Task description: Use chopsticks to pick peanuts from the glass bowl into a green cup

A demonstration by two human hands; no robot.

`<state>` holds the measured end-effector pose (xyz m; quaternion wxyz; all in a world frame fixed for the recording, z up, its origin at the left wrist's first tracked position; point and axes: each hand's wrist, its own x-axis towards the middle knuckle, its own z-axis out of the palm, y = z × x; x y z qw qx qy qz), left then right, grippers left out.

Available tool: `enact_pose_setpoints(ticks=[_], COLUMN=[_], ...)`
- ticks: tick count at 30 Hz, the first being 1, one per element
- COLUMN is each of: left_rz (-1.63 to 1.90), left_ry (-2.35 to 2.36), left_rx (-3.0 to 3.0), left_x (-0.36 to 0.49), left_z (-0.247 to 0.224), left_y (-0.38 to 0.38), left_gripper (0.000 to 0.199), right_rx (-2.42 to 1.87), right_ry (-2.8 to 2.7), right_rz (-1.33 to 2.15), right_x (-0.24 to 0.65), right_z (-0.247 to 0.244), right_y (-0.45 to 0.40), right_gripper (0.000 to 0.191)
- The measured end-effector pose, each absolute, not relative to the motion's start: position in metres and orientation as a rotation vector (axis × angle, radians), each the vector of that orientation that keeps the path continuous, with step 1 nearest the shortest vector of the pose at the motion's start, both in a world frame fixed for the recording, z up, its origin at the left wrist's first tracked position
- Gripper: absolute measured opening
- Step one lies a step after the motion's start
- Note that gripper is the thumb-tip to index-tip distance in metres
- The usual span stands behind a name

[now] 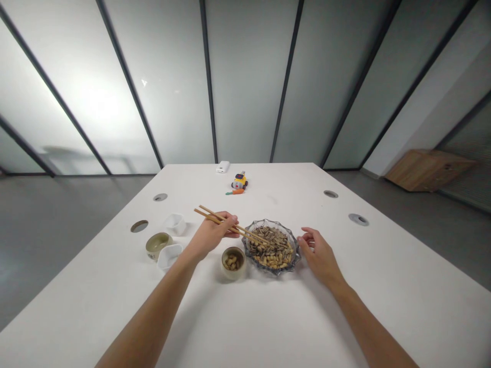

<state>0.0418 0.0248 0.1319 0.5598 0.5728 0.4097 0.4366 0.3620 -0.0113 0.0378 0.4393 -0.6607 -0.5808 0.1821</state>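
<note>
A pair of chopsticks (206, 215) is grasped in the left hand (215, 232), their length slanted rightward and down into the glass bowl (276, 271) of seeds (274, 237) and peanuts (278, 260). The bowl is flanked by both hands on the worktop (245, 317); by the right hand (316, 250), loosely curled at its rim, nothing is gripped. The cup (232, 274) is set just left of the bowl.

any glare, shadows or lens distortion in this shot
Head view: glare washes out a left-hand frosted panel; same view, soft shadows lie beside the forearms on the white table; there too, dark frame bars splay, likely wide-angle distortion.
</note>
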Motion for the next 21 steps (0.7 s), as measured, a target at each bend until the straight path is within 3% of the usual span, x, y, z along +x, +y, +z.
enact_pose_setpoints(ticks=[7, 13, 21], left_rz=[0.940, 0.804, 1.087], left_ry=[1.064, 1.064, 1.125], left_rx=[1.370, 1.459, 1.409], left_x=[-0.028, -0.029, -0.001], left_z=[0.169, 0.172, 0.161], left_y=[0.014, 0.014, 0.017], left_gripper=[0.038, 0.044, 0.048], right_rx=[-1.628, -1.635, -1.626], right_ry=[-1.455, -1.469, -1.492], right_rz=[0.453, 0.454, 0.489], right_x=[0.357, 0.356, 0.356], right_z=[0.042, 0.042, 0.040], right_y=[-0.013, -0.014, -0.014], right_gripper=[0.049, 0.050, 0.051])
